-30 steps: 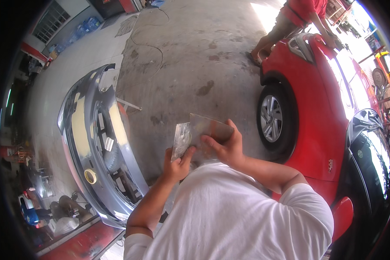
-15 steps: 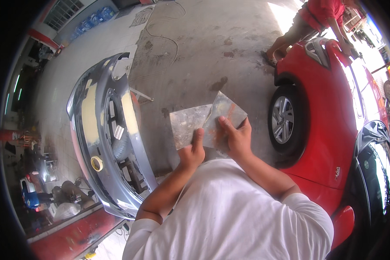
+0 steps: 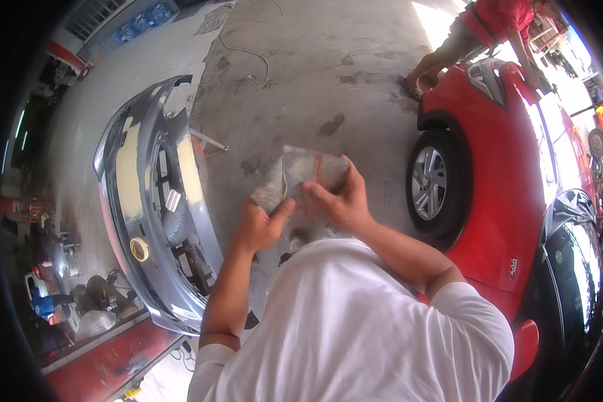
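In front of my chest I hold two thin, flat grey plates with stained, worn faces. My left hand (image 3: 260,224) is closed around one grey plate (image 3: 271,189), thumb on the near side, and this plate is seen at a steep tilt. Closed on the other, my right hand (image 3: 345,204) grips the right end of a grey plate with a rust-orange streak (image 3: 305,164), thumb across its face. The edges of the two plates meet or overlap; whether they touch, I cannot tell.
A grey car bumper (image 3: 124,221) with cream filler patches stands to my left, a tape roll (image 3: 139,249) on it. To the right is a red car (image 3: 496,201), where a person in red (image 3: 496,27) leans over. A hose (image 3: 268,67) lies on the floor ahead.
Both hands have shifted left. The left plate has turned from nearly face-on to a steep tilt, and the streaked plate has swung round to the left, over the other.
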`<state>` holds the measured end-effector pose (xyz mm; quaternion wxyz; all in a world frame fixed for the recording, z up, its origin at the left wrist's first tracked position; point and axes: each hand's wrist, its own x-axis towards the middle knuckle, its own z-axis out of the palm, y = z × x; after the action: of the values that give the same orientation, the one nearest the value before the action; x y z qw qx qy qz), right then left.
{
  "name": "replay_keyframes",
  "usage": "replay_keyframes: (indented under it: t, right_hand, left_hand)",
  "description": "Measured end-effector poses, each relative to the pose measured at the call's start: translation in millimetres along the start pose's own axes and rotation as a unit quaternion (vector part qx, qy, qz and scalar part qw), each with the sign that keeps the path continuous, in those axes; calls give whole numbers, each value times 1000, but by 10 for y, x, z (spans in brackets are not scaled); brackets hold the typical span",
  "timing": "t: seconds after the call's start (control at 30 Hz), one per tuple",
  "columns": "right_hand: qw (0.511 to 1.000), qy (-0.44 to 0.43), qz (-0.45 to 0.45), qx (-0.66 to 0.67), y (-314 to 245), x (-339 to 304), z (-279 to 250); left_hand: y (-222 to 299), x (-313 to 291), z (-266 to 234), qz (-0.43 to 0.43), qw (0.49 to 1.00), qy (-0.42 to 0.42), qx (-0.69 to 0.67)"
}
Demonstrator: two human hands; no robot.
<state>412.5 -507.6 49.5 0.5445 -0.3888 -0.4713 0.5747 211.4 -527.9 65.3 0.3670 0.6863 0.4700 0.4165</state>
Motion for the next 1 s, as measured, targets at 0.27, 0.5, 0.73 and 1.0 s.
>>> replay_keyframes:
  t: [0.27, 0.5, 0.73, 1.0]
  right_hand:
    - [977, 135, 105, 127, -15, 75, 50]
    - [997, 75, 19, 15, -31, 40, -51]
    - [997, 49, -24, -52, -24, 16, -160]
    - [988, -82, -62, -119, -120, 59, -312]
  left_hand:
    - [-53, -32, 345, 74, 973, 207, 71]
    - [25, -88, 194, -7, 998, 47, 41]
    - [48, -20, 160, 3, 999, 5, 36]
    - [-18, 72, 60, -30, 989, -148, -5]
